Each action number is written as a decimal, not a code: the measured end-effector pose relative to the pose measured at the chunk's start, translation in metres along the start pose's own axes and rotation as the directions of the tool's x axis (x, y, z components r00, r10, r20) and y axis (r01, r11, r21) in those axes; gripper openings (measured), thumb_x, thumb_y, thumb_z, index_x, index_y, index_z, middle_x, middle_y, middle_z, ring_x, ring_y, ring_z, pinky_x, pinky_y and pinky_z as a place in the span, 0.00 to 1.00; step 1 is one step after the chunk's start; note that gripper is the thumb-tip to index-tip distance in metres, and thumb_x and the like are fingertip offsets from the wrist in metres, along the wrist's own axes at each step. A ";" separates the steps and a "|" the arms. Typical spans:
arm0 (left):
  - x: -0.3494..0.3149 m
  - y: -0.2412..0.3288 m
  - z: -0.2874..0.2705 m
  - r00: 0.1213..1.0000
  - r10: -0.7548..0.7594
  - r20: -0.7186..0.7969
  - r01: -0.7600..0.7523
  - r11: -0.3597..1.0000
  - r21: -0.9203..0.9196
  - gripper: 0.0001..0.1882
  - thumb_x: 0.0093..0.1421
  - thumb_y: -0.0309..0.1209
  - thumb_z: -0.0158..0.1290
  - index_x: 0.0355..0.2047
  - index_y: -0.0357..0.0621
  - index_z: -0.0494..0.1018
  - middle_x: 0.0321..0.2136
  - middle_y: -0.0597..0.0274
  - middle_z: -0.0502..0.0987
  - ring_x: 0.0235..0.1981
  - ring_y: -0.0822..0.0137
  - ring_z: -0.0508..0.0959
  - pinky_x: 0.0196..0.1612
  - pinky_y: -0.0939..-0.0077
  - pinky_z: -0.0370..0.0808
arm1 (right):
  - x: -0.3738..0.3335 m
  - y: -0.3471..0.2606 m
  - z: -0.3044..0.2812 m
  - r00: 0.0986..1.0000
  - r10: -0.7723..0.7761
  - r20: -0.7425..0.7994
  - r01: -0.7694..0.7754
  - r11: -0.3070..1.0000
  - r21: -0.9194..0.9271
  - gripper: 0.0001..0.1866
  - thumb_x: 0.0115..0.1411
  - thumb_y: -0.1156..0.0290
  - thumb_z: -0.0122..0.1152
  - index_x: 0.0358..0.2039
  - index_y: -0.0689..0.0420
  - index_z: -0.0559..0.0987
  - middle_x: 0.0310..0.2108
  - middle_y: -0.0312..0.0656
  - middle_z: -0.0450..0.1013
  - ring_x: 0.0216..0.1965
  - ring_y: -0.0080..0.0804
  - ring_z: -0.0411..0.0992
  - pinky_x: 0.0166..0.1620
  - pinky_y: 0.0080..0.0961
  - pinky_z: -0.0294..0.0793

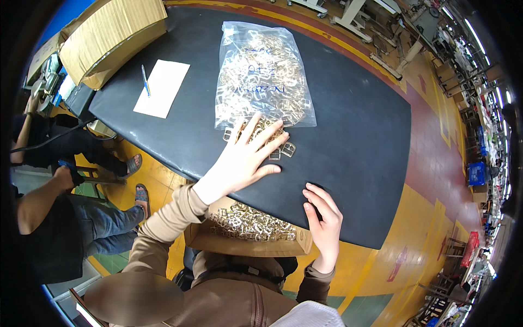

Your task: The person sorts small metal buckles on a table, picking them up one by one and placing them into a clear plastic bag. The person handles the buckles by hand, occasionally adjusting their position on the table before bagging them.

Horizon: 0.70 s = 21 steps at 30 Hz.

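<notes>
A clear plastic bag full of small metal buckles lies on the black table, with blue handwriting on it. At its near end my left hand is spread flat over a small heap of loose buckles, some showing between and beside the fingers. Two or so of these lie just right of my fingertips. Closer to the table's right front edge, my right hand rests with fingers slightly bent, nothing visible in it. Below the front edge, an open cardboard box holds many more buckles.
White paper with a pen on it lies on the table at left. A large cardboard box stands at the far left corner. Seated people are close on the left. Metal stands are beyond the table.
</notes>
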State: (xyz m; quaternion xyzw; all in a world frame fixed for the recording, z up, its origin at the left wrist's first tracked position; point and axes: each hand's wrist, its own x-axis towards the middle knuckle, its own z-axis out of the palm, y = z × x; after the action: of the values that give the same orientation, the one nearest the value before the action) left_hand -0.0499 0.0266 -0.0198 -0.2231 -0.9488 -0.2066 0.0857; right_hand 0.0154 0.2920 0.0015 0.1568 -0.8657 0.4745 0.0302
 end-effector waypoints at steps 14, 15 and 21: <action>-0.025 -0.006 -0.019 0.982 -0.189 0.004 0.188 0.981 0.048 0.30 0.71 0.45 0.56 0.72 0.66 0.69 0.78 0.62 0.56 0.80 0.48 0.50 0.75 0.21 0.39 | 0.078 -0.024 0.062 0.985 -0.171 -0.001 0.163 0.943 -0.290 0.20 0.66 0.70 0.68 0.59 0.57 0.82 0.65 0.53 0.71 0.64 0.55 0.70 0.66 0.45 0.71; -0.023 -0.007 -0.019 0.973 -0.228 0.025 0.227 0.974 0.021 0.30 0.71 0.45 0.56 0.72 0.66 0.69 0.78 0.61 0.56 0.80 0.48 0.50 0.75 0.23 0.40 | 0.076 -0.026 0.067 0.979 -0.203 0.027 0.201 0.928 -0.313 0.21 0.66 0.70 0.68 0.59 0.55 0.82 0.65 0.54 0.72 0.65 0.55 0.69 0.66 0.45 0.71; -0.025 0.001 -0.018 0.993 -0.111 -0.028 0.112 0.992 0.055 0.29 0.69 0.50 0.57 0.70 0.64 0.72 0.77 0.62 0.59 0.80 0.48 0.52 0.75 0.22 0.41 | 0.045 -0.016 0.052 0.998 -0.055 0.019 0.056 0.993 -0.100 0.12 0.66 0.75 0.66 0.50 0.60 0.84 0.60 0.50 0.75 0.60 0.51 0.75 0.62 0.42 0.75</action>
State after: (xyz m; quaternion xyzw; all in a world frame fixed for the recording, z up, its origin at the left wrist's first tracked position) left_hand -0.0256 0.0097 -0.0094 -0.1645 -0.9641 -0.1869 0.0922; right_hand -0.0180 0.2296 -0.0052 0.1828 -0.8840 0.4280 0.0443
